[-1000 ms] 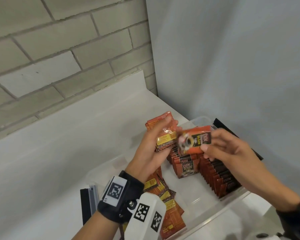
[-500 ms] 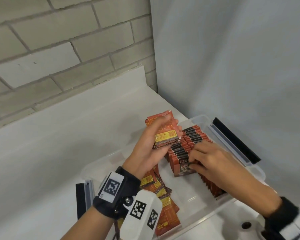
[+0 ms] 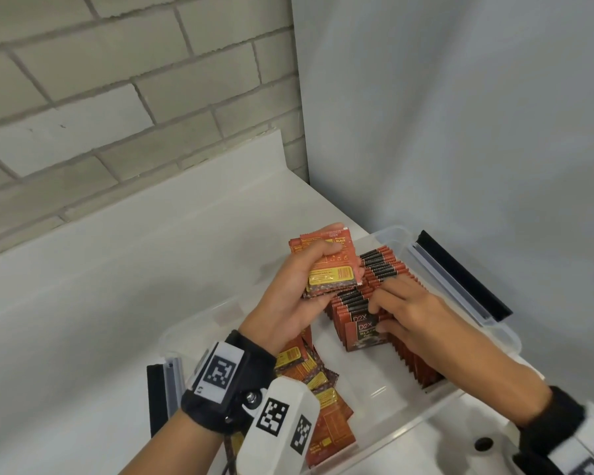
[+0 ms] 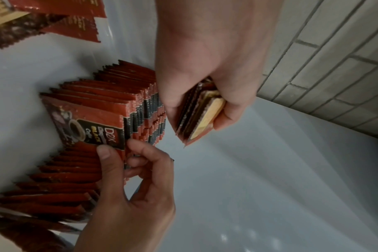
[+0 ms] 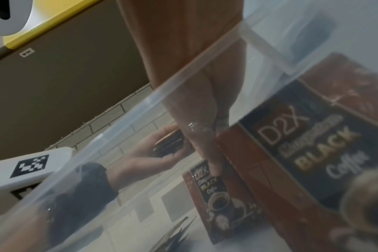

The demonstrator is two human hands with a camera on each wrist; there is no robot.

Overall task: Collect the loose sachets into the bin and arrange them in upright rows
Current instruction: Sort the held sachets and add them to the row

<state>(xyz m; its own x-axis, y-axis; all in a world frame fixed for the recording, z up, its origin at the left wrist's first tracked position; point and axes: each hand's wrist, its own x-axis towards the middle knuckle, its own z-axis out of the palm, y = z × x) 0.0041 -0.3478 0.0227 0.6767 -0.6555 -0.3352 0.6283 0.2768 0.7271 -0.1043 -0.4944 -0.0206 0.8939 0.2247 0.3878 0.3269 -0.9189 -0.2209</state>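
A clear plastic bin point(image 3: 467, 394) stands on a white counter. My left hand point(image 3: 330, 241) grips a stack of orange sachets point(image 3: 326, 269) above the bin's far side, seen edge-on as the stack point(image 4: 201, 116) in the left wrist view. Two upright rows of sachets point(image 3: 381, 269) fill the bin's right half. My right hand point(image 3: 378, 313) pinches the front sachet point(image 4: 93, 122) of the nearer row, thumb on its printed face, fingers curled behind. Through the bin wall the right wrist view shows that front sachet point(image 5: 216, 196). Loose sachets point(image 3: 319, 389) lie flat in the bin's left part.
Black latch handles sit on the bin's right end point(image 3: 467, 279) and left end point(image 3: 158, 395). A brick wall point(image 3: 117, 97) rises behind the counter, and a plain grey wall point(image 3: 460, 132) closes the right side. A small hole point(image 3: 483, 443) shows in the counter near my right wrist.
My right hand carried a sachet from beside the left hand's stack down to the front of the upright row and now pinches it there. The left hand's stack stayed nearly still.
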